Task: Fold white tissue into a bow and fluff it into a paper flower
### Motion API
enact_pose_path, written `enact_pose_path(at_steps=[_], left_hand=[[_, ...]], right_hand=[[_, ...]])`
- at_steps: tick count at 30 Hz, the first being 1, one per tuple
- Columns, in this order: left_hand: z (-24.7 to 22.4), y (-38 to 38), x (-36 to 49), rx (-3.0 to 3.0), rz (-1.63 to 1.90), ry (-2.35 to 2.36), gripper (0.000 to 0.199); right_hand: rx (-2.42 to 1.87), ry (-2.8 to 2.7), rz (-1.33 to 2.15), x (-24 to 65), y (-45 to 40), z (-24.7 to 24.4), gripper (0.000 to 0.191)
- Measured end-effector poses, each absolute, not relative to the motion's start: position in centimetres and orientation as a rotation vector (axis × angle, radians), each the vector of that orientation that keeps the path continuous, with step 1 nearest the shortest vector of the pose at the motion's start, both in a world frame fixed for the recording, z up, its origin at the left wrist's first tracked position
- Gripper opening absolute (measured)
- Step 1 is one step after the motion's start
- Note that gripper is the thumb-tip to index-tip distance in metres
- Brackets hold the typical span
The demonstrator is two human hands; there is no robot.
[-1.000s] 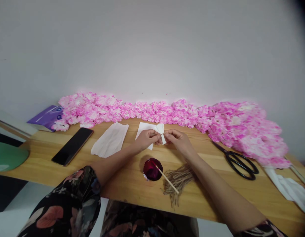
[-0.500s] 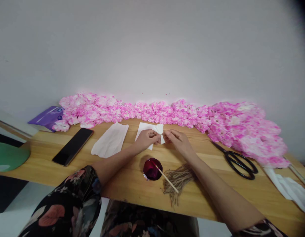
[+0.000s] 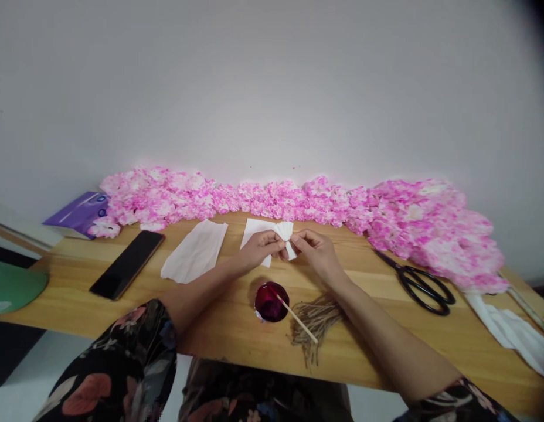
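Observation:
A pleated piece of white tissue paper is pinched in at its middle, its ends fanned out like a bow. My left hand holds it closed between thumb and fingers. My right hand is closed in a pinch at the gathered waist, its fingertips meeting the paper; whatever thin thing they may hold is too small to see. Behind my left hand lies a flat white tissue sheet. Nearer to me stands a small cup of dark magenta liquid with a thin wooden stick leaning out of it.
Brown twine strands lie beside the cup, partly under my right forearm. Pink and white paper flowers line the wall. Black scissors and white cloth-like material lie right; another tissue sheet, phone and purple packet left.
My right fingertips have moved slightly left, in against the paper's waist. The pleated paper has turned a little, and its lower fan shows more. The view has shifted slightly.

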State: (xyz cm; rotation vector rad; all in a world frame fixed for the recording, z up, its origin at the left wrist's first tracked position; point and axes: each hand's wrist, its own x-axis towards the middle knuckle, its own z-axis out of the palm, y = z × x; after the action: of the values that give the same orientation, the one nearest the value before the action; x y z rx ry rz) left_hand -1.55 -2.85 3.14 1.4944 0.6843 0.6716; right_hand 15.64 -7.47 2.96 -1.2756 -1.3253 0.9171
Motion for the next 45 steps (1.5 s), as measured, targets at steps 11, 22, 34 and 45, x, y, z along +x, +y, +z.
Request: enact_pose_path(at_steps=[11, 22, 34, 45], left_hand=[[2.2, -2.4, -0.4, 1.428, 0.732, 0.671, 0.034], [2.3, -2.3, -0.5, 1.441, 0.926, 0.792, 0.027], [3.0, -2.0, -0.7, 1.842, 0.846, 1.04, 0.011], [2.1, -1.8, -0.9, 2.696, 0.411, 0.911, 0.024]], right_hand=[[-1.267, -1.409, 0.984, 17.0, -6.7, 2.7, 0.032], [-1.387, -1.596, 0.727, 16.6, -7.1, 2.2, 0.024], [-1.313, -1.457, 0.97, 16.8, -6.8, 2.1, 0.028], [-1.293, -1.965, 0.268, 19.3, -6.6, 3.0, 0.027]])
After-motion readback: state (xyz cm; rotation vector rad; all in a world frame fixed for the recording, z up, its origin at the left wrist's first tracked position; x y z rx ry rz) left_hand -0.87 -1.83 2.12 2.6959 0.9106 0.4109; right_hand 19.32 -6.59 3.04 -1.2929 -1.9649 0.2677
